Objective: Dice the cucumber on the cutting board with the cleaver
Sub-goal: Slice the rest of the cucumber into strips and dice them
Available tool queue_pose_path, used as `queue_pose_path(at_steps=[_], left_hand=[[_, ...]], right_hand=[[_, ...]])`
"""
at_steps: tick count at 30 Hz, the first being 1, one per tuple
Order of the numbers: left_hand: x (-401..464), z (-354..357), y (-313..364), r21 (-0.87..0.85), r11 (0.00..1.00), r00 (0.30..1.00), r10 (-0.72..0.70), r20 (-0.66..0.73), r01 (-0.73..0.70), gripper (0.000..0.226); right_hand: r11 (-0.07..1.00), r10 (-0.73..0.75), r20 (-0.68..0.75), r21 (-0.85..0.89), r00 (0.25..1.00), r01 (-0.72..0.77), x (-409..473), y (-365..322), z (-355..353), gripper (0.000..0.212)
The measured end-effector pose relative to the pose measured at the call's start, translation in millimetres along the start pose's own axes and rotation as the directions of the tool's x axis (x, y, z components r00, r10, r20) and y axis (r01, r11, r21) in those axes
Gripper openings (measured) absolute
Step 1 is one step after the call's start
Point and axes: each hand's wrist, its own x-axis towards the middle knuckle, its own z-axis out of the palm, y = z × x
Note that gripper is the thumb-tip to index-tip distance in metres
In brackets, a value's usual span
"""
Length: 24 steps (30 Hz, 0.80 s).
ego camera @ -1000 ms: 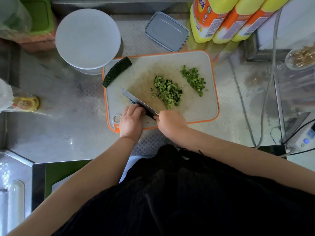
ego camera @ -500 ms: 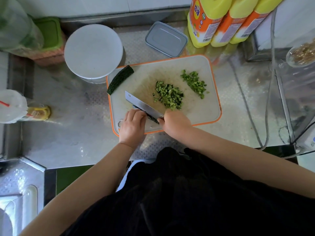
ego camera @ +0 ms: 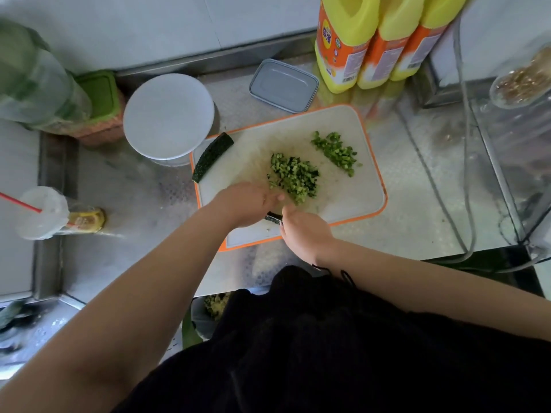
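Observation:
An orange-rimmed white cutting board (ego camera: 351, 198) lies on the steel counter. It holds a large pile of diced cucumber (ego camera: 295, 177) at its middle and a smaller pile (ego camera: 335, 152) further back right. An uncut dark green cucumber piece (ego camera: 212, 156) lies across the back left corner. My left hand (ego camera: 247, 204), blurred, stretches flat over the board with its fingertips at the near edge of the large pile. My right hand (ego camera: 304, 231) grips the cleaver (ego camera: 272, 217) at the board's front. Only a dark bit of the cleaver shows between my hands; the blade is hidden.
A white round lidded container (ego camera: 168, 116) touches the board's back left. A grey lidded box (ego camera: 283, 86) and yellow bottles (ego camera: 346, 40) stand behind. A plastic cup with a straw (ego camera: 44, 213) lies at left. Cables (ego camera: 432, 186) run along the right.
My left hand left its curled grip beside the blade and reached flat across toward the large pile, covering the blade. The camera view tilted upward.

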Motion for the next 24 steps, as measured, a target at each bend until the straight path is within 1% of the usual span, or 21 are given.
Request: queue_pose_path(at_steps=[3, 6, 11, 13, 15, 16, 17, 19, 20, 21, 22, 23, 24], left_hand=[[1.4, -4.7, -2.4, -0.006, 0.999, 0.999, -0.031, 0.043, 0.031, 0.073], [3.0, -11.6, -0.4, -0.01, 0.999, 0.995, -0.048, 0.091, 0.049, 0.083], [3.5, -25.9, 12.4, -0.042, 0.995, 0.981, -0.084, 0.176, 0.093, 0.075], [4.2, -28.7, 13.7, -0.064, 0.991, 0.974, -0.102, 0.204, 0.117, 0.075], [5.3, -30.6, 12.5, -0.076, 0.987, 0.967, -0.123, 0.223, 0.143, 0.082], [6.3, -31.5, 11.5, -0.068, 0.987, 0.964, -0.127, 0.232, 0.146, 0.086], [7.1, -32.2, 11.2, -0.057, 0.987, 0.961, -0.129, 0.245, 0.147, 0.089], [6.9, -33.2, 12.8, -0.05, 0.988, 0.949, -0.129, 0.289, 0.149, 0.089], [6.2, -34.0, 14.2, -0.055, 0.986, 0.941, -0.132, 0.312, 0.157, 0.089], [6.2, -34.2, 13.8, -0.061, 0.984, 0.937, -0.139, 0.321, 0.167, 0.089], [5.7, -35.4, 13.7, -0.061, 0.984, 0.943, -0.141, 0.301, 0.166, 0.089], [4.4, -38.7, 13.5, -0.065, 0.986, 0.961, -0.136, 0.241, 0.156, 0.087], [2.7, -41.8, 12.7, -0.091, 0.988, 0.984, -0.114, 0.137, 0.127, 0.081]], right_hand=[[1.0, 0.004, -0.04, -0.022, 0.999, -0.004, -0.1, -0.6, -0.7, 0.026], [0.999, 0.017, -0.077, -0.05, 0.997, -0.02, -1.2, -1.2, -1.6, 0.029], [0.996, 0.01, -0.122, -0.083, 0.992, -0.02, -4.3, -0.1, -4.6, 0.041], [0.996, 0.012, -0.121, -0.088, 0.993, -0.023, -6.5, -0.7, -5.9, 0.038], [0.995, -0.006, -0.123, -0.096, 0.992, -0.006, -7.2, -0.9, -10.1, 0.031], [0.995, -0.012, -0.107, -0.104, 0.994, 0.001, -7.9, -1.7, -12.5, 0.032], [0.993, -0.01, -0.081, -0.122, 0.997, 0.0, -8.4, -2.6, -14.7, 0.039], [0.995, -0.033, -0.156, -0.093, 0.987, 0.019, -6.7, -2.8, -13.5, 0.05], [0.998, -0.04, -0.18, -0.046, 0.983, 0.032, -4.9, -2.6, -13.8, 0.051], [0.998, -0.048, -0.206, -0.036, 0.977, 0.042, -4.7, -2.8, -14.8, 0.051], [0.998, -0.051, -0.181, -0.057, 0.982, 0.041, -7.4, -3.8, -18.5, 0.05], [0.996, -0.052, -0.13, -0.074, 0.99, 0.043, -9.6, -3.6, -22.3, 0.046], [0.995, -0.068, -0.129, -0.077, 0.989, 0.059, -11.6, -1.0, -21.5, 0.041]])
